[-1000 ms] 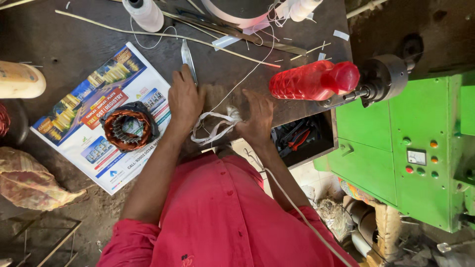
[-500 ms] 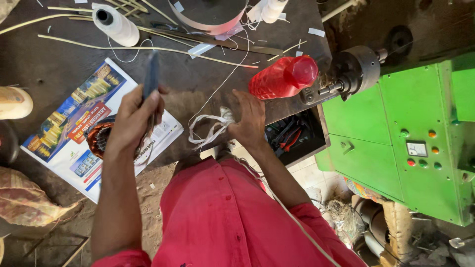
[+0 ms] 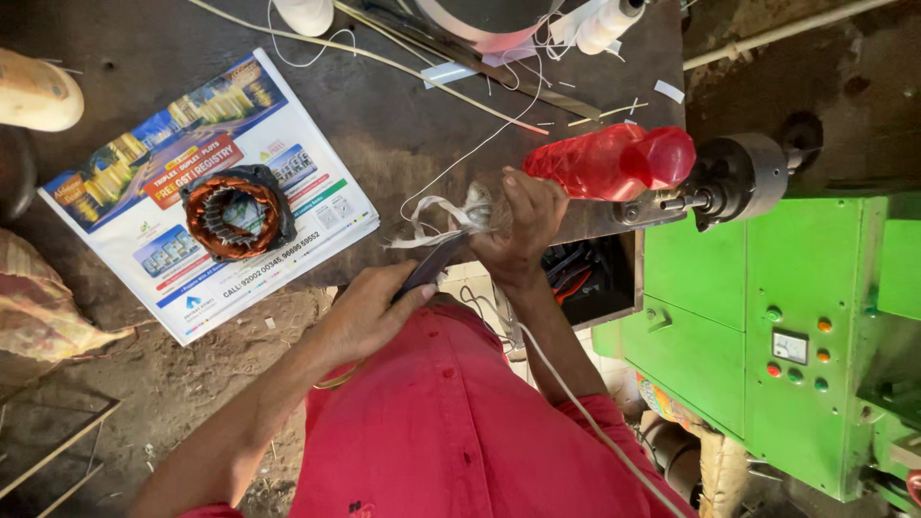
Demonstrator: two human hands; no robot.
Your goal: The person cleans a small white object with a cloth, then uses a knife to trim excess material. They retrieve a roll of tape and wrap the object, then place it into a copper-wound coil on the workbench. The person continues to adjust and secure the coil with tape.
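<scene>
Dark table (image 3: 384, 134) holds a copper-wound stator (image 3: 237, 211) at ten o'clock. Left hand (image 3: 369, 312) fingers clamp scissors (image 3: 429, 267); right hand (image 3: 523, 225) fingers pinch white tape (image 3: 436, 213), seemingly mid-cut, needing steady tension.

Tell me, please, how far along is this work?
Done: the stator on the leaflet already carries copper windings. In hand: right hand grips white strips, left hand holds a dark flat tool beside them. Left: the strips are not yet on the stator.

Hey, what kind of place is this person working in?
Probably a small motor repair or rewinding workshop. A motor stator wound with copper wire lies on a printed sheet on the dark workbench, a green machine with buttons stands beside it, and spools of thread sit at the bench's far edge.
</scene>
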